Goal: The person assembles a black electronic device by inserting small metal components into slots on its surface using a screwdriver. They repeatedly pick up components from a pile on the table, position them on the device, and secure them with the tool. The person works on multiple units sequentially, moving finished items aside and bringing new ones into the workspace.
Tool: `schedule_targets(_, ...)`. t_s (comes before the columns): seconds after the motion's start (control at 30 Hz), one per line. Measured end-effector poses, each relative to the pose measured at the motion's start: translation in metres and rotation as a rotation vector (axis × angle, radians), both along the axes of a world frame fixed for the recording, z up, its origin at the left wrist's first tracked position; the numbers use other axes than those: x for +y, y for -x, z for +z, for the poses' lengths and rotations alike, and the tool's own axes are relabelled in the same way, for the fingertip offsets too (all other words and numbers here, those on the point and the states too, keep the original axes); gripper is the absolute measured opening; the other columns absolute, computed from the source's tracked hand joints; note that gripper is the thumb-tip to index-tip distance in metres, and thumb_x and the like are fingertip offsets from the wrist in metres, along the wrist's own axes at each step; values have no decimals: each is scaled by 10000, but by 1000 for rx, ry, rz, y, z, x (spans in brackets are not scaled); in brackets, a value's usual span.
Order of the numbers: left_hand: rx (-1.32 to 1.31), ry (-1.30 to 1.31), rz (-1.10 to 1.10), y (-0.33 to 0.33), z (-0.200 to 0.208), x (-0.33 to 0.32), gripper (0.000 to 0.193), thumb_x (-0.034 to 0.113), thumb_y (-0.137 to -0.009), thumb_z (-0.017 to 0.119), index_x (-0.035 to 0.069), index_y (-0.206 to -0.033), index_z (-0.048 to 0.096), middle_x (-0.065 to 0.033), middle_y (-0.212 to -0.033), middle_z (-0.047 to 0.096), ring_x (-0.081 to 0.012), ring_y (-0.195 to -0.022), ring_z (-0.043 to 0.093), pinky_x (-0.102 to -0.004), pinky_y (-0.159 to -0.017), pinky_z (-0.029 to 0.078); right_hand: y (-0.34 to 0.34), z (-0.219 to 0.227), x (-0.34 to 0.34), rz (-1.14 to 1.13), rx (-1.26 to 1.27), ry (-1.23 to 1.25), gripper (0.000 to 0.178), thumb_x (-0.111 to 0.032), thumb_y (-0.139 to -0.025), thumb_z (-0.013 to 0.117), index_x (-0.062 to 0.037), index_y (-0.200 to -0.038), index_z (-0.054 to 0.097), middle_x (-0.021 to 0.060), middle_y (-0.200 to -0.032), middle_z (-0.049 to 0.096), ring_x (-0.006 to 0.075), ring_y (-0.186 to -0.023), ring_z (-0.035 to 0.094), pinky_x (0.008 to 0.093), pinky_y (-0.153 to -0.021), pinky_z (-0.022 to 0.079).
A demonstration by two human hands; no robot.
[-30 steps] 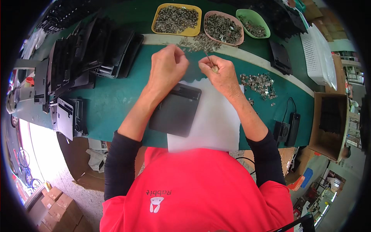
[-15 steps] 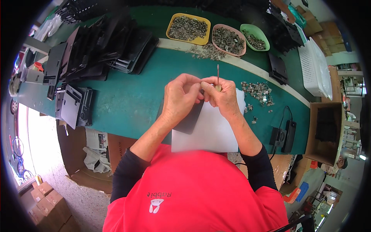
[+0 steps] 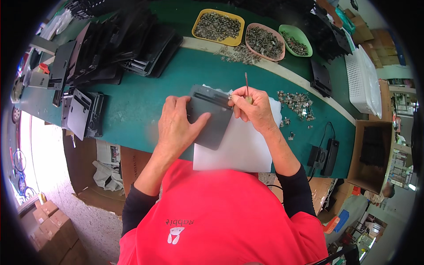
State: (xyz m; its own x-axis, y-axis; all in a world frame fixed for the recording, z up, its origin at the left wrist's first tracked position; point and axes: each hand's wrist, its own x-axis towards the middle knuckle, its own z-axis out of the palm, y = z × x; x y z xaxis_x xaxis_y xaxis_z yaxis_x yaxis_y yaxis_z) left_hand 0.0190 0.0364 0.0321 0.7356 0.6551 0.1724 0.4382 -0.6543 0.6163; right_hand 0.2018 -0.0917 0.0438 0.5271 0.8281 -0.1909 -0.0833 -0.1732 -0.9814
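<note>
A dark grey flat panel (image 3: 212, 126) with a slotted far end lies at a slant, partly over a white sheet (image 3: 240, 150). My left hand (image 3: 174, 128) is at the panel's left side, fingers apart, with its thumb reaching over the panel's face. By the panel's far right corner, my right hand (image 3: 255, 110) is closed round a thin screwdriver-like tool (image 3: 247, 80). The tool's slim shaft points away from me, and a yellowish part of it shows between the fingers. A small shiny piece (image 3: 230, 97) shows at the pinched thumb and forefinger; its shape is too small to make out.
Loose small metal clips (image 3: 297, 104) lie right of the sheet. Beyond stand yellow (image 3: 241, 33), pink (image 3: 250, 42) and green (image 3: 309, 47) trays of small metal parts. Black panels (image 3: 123, 48) are stacked at left. A black power adapter (image 3: 330, 157) and a cardboard box (image 3: 386, 172) are at right.
My left hand has parted from the right hand and moved left and nearer to me, uncovering the panel's slotted end. The right hand keeps the tool in almost the same place.
</note>
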Motion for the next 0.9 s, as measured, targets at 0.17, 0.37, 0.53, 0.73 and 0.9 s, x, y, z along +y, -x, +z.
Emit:
schedule_targets(0.17,58,-5,27,-3,-7,-3,544,238,-764,787,-13,-1177,537,-171,-1060,558,-326,-984,580,-410,-824,503,-3,5,2,34,-13,16,110,-105,-877,644,0,-846,650,62,-671,676,48,-436,503,201,-382,333)
schedule_targets(0.37,72,91,15,-4,-2,-4,574,212,-776,783,-15,-1218,496,-200,-1096,563,-366,-982,592,-431,-811,504,-13,9,3,138,-121,161,85,-29,-879,599,44,-835,604,169,-810,710,102,-518,636,188,-372,371)
schedule_targets(0.53,-55,275,-5,-10,7,12,500,162,-784,755,3,-1197,524,-198,-1058,612,-331,-962,612,-414,-838,505,-21,17,9,179,-189,198,37,21,-807,572,37,-781,592,166,-792,704,111,-511,636,195,-368,374)
schedule_targets(0.73,8,439,-292,-32,28,50,361,88,-790,717,0,-1129,627,-117,-954,624,-216,-826,631,-341,-730,520,-32,17,18,225,-199,202,29,-22,-750,600,0,-760,616,91,-642,660,119,-508,632,217,-406,401)
schedule_targets(0.9,99,425,-525,-73,4,85,358,110,-781,729,11,-1121,676,-97,-895,623,-191,-803,618,-334,-711,512,-35,22,23,330,-412,337,114,-62,-728,612,6,-798,671,89,-613,650,178,-564,676,280,-528,495)
